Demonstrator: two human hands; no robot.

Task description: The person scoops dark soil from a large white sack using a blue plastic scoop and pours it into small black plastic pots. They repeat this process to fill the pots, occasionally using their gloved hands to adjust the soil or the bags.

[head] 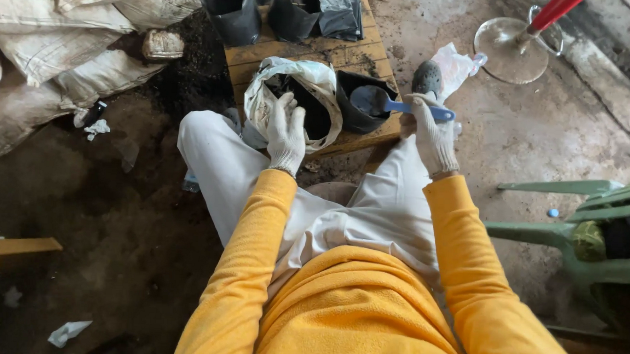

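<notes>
The blue scoop [375, 102] rests in a small black bag [360, 105] just ahead of the right hand [433, 136], which grips its handle. The left hand [286, 130], clamped on the white sack [294, 91] rim beside it, holds soil open; judged mid-filling, the following scoop needs a level carry.

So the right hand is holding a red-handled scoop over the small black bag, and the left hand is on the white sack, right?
Not quite: the scoop has a blue handle, not a red one, as the head view shows. The rest stands: the right hand holds it over the small black bag, and the left hand is on the white sack.
</notes>
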